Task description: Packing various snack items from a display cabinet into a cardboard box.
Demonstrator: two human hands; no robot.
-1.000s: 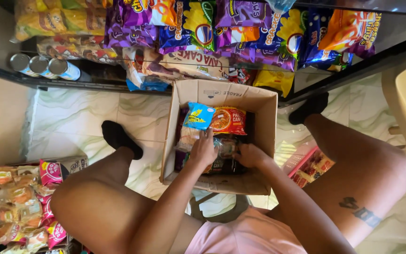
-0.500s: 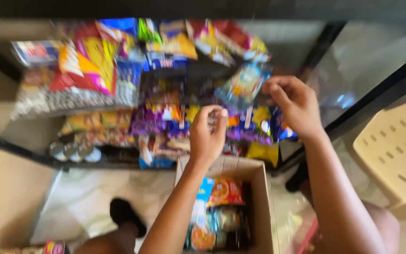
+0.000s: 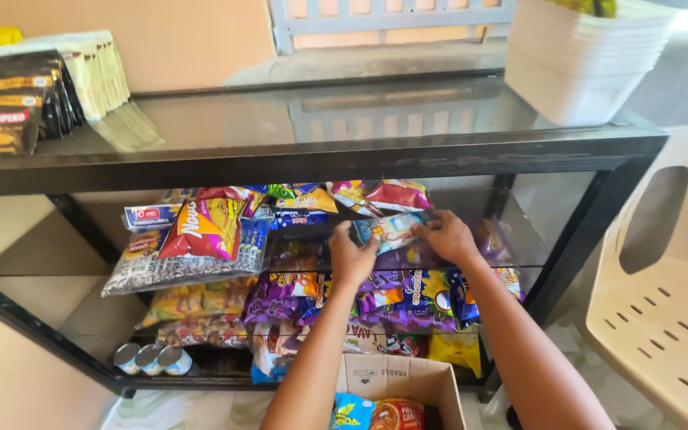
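Both my hands hold one pale blue snack packet (image 3: pixel 392 228) over the middle glass shelf (image 3: pixel 519 239) of a black-framed rack. My left hand (image 3: pixel 350 256) grips its left end and my right hand (image 3: pixel 446 236) grips its right end. Red, orange and yellow snack bags (image 3: pixel 209 223) are piled on that shelf to the left and behind the packet. Purple and yellow snack bags (image 3: pixel 408 299) crowd the shelf below my hands. An open cardboard box (image 3: pixel 404 382) with more packets stands on the floor between my arms.
The glass top shelf (image 3: pixel 320 119) carries dark sachets (image 3: pixel 9 103) at the left and stacked white tubs (image 3: pixel 583 56) at the right. Three cans (image 3: pixel 151 358) stand on the bottom shelf at the left. A cream plastic chair (image 3: pixel 662 302) stands at the right.
My view has risen from the box on the floor to the rack. Both hands left the box, lifted a packet and now hold it at the middle shelf.
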